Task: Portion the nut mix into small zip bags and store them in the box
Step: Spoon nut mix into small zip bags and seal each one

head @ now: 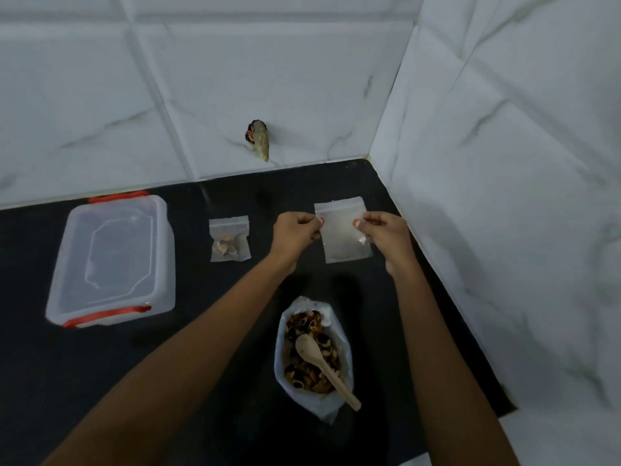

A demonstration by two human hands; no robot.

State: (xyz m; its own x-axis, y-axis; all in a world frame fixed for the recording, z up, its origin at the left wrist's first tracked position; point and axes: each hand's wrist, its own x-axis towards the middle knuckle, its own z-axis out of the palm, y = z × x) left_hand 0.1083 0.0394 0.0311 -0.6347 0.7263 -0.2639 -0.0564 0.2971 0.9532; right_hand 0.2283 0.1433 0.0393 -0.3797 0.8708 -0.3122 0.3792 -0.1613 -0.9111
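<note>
Head view, my left hand [295,234] and right hand [387,235] pinch empty zip bag [346,242], filled bag [230,245], lidded box [114,260] leftward, spoon [317,359] in nut mix [304,326].

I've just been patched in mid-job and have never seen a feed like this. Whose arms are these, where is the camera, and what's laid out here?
There is no machine here. These are a person's two bare arms, seen by one wide-angle camera worn on their head, looking forward and down. The left hand and right hand pinch the upper sides of a small zip bag that looks empty. On the black counter, to its left, lies a second small bag with a few nuts inside. Further left stands a clear plastic box with red clips, lid on. Nearest the person is an open bag of nut mix with a wooden spoon resting in it.
</note>
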